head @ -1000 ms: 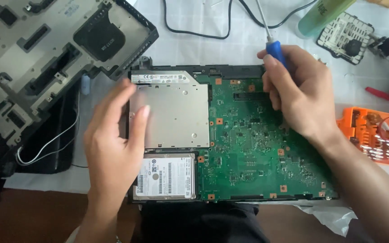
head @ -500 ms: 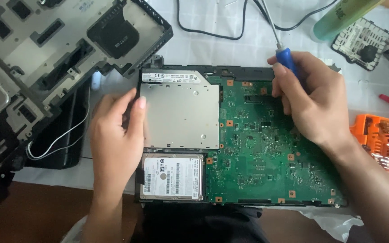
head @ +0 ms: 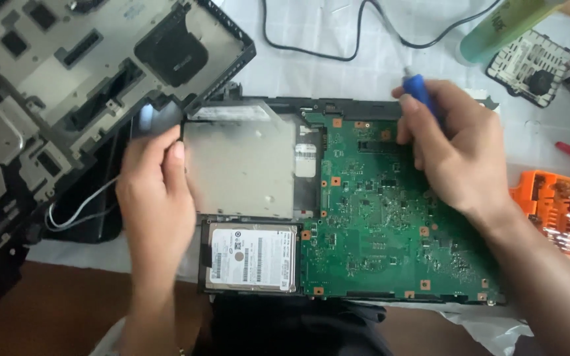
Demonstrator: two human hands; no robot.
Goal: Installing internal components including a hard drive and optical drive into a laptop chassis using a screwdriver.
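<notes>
Optical drive (head: 242, 165): flat grey metal slab, lying level in the upper-left bay of the opened laptop base, left edge under the left hand. Screwdriver (head: 420, 92): blue handle, tilted, shaft end blurred, gripped in the right hand above the green motherboard (head: 377, 224).

- Hard-drive label (head: 252, 257): white rectangle with black print, covering the drive's top at the laptop's lower left, just below the optical drive.
- Small sticker (head: 305, 160): white, upright rectangle at the optical drive's right edge, beside the green board.
- Bit case (head: 559, 211): orange plastic, at the worktop's right edge.
</notes>
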